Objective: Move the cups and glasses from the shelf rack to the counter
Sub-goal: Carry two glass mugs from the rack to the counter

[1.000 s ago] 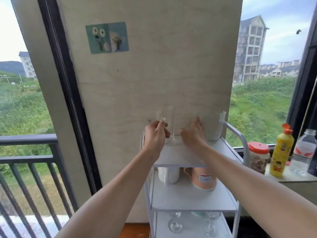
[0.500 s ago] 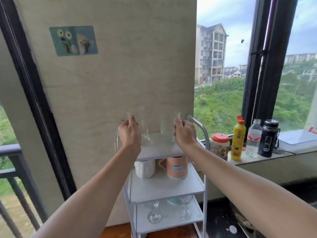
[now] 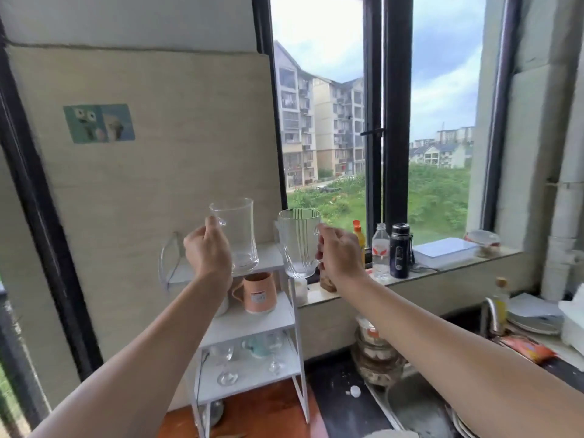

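My left hand (image 3: pixel 207 252) grips the handle of a smooth clear glass mug (image 3: pixel 237 235), held upright just above the top tier of the white shelf rack (image 3: pixel 286 320). My right hand (image 3: pixel 339 254) grips the handle of a ribbed clear glass mug (image 3: pixel 298 245), lifted off the rack and held to its right. An orange mug (image 3: pixel 257 294) stands on the middle tier, with a white cup partly hidden behind my left forearm. Wine glasses (image 3: pixel 226 363) and a teal cup (image 3: pixel 256 344) stand on the lowest tier.
A window sill (image 3: pixel 442 268) to the right holds an orange-capped yellow bottle (image 3: pixel 358 237), a water bottle (image 3: pixel 380 251), a dark flask (image 3: pixel 400 249) and a white box (image 3: pixel 444 251). Lower right there is a faucet (image 3: pixel 491 314), stacked plates (image 3: pixel 534 322) and cluttered bowls (image 3: pixel 376 352).
Both hands have lifted their glass mugs off the rack's top tier. The view has swung right and back, showing more of the window sill and sink area.
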